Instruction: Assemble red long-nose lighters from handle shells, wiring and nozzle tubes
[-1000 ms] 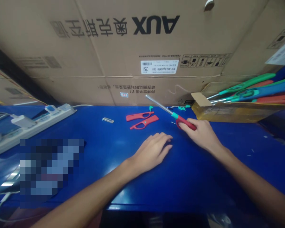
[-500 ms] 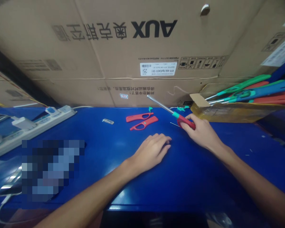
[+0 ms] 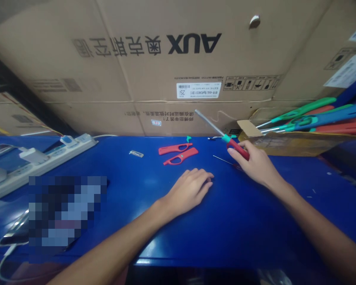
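A long-nosed lighter with a red handle [image 3: 243, 152], a green collar and a metal tube is gripped in my right hand [image 3: 254, 162], its tube pointing up and to the left. Lower and to the left, my left hand [image 3: 190, 188] rests on the blue table [image 3: 154, 221], fingers loosely bent and thumb apart, with nothing visible in it. Just beyond that hand lie two red lighter handle shells [image 3: 175, 148], flat on the table, with a small green part [image 3: 189, 139] by them. A thin metal rod [image 3: 221, 159] lies on the table beneath the held lighter.
At right, an open cardboard box [image 3: 287, 144] holds several lighters with green, blue and red handles [image 3: 323, 116]. A small clear piece [image 3: 136, 153] lies left of the shells. A white power strip [image 3: 56, 160] runs along the left. Behind stands a large carton [image 3: 154, 79].
My right hand has shifted slightly right and down with the lighter, uncovering more of the thin rod. The left hand stays in place. The camera view has tilted a little.
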{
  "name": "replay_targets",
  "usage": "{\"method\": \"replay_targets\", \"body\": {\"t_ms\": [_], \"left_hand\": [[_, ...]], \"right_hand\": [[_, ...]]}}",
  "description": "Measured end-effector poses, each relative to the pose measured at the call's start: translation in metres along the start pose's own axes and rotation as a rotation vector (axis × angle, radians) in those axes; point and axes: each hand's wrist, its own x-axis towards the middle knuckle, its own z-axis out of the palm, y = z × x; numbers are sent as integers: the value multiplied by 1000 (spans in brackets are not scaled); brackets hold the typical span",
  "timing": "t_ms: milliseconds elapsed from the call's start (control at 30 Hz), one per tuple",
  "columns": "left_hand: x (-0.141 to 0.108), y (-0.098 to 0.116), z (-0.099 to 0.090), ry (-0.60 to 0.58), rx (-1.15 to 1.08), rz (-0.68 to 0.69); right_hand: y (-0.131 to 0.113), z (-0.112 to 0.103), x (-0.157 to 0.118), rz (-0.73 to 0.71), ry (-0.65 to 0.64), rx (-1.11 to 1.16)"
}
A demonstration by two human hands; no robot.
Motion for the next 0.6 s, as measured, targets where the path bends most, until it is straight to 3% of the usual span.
{"method": "replay_targets", "body": {"t_ms": [133, 267, 367, 433, 500, 600], "left_hand": [[1, -3, 0, 5, -1, 7], [2, -5, 0, 1, 5, 10], [2, -5, 0, 5, 15, 14], [2, -5, 0, 0, 24, 22], [2, -6, 0, -4, 28, 29], [2, -7, 1, 6, 17, 35]], "right_hand": [[10, -28, 10, -20, 16, 157], [19, -74, 19, -17, 302, -29], [35, -111, 29, -63, 352, -124], [49, -131, 37, -109, 338, -252], [60, -144, 41, -43, 258, -259], [59, -143, 34, 60, 20, 25]]}}
